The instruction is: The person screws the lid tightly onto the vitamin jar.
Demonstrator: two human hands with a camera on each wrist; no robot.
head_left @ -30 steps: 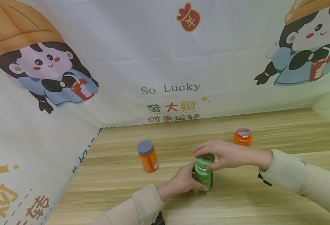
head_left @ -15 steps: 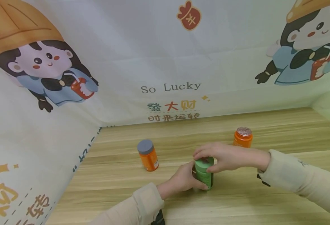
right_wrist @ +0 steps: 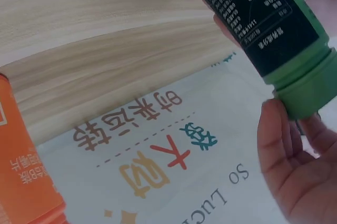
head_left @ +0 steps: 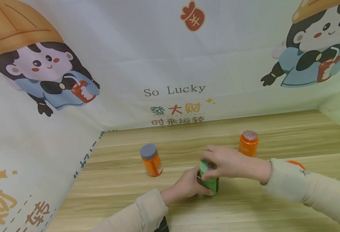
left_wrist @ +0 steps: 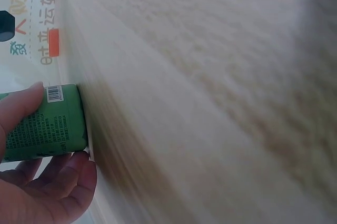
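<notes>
A green bottle [head_left: 211, 184] stands upright on the table, its green lid [head_left: 207, 166] sitting on top. Low on the body, my left hand [head_left: 187, 184] grips it, thumb on the near side. My right hand [head_left: 230, 162] comes from the right and holds the lid between thumb and fingers, covering part of it. In the left wrist view the bottle [left_wrist: 50, 126] shows printed text and a barcode between thumb and fingers. The right wrist view shows the lid [right_wrist: 310, 91] on the bottle neck, fingertips at its edge, and a black label [right_wrist: 263, 18] on the body.
An orange bottle with a grey lid [head_left: 152, 161] stands to the left. Behind my right hand is an orange bottle [head_left: 248, 144] with no lid and a printed seal across its mouth. An orange rim [head_left: 296, 164] shows behind the right sleeve. A printed cloth [head_left: 170, 64] walls the table.
The green lid has sunk lower onto the neck, covering the threads seen earlier. My right hand has turned, its thumb shifting left across the lid. An orange rim now shows past the right sleeve.
</notes>
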